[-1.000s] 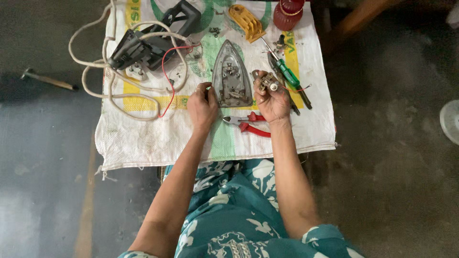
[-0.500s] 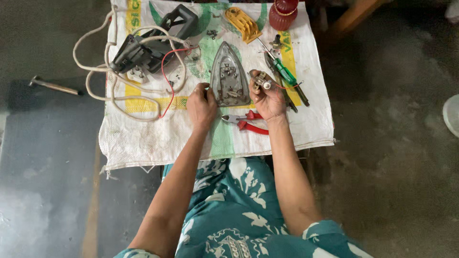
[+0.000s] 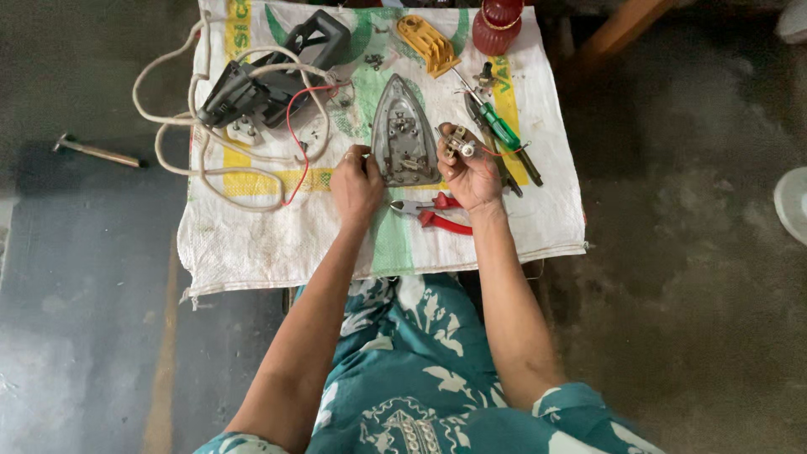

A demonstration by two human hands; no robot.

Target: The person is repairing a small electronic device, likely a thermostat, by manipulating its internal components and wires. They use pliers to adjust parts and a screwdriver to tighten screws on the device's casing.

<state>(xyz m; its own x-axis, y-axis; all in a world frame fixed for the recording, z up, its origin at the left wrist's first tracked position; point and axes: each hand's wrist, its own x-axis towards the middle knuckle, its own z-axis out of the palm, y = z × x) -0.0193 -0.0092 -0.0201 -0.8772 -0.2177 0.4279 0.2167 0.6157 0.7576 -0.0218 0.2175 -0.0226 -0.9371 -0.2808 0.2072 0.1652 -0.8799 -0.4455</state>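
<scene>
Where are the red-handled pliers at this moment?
In the head view, the red-handled pliers lie on the white woven sack, just below the grey iron soleplate, between the left hand and the right hand.

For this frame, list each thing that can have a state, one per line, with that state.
Iron soleplate: stripped of its cover, lying flat, inner side up.
Black iron housing: detached, lying apart on the cloth.
White cord: loosely coiled, partly off the table.
Red-handled pliers: lying unused.
Green screwdriver: lying unused.
Small metal part: held up in the right hand.
Left hand: at the soleplate's edge.
Hammer: on the floor.
</scene>
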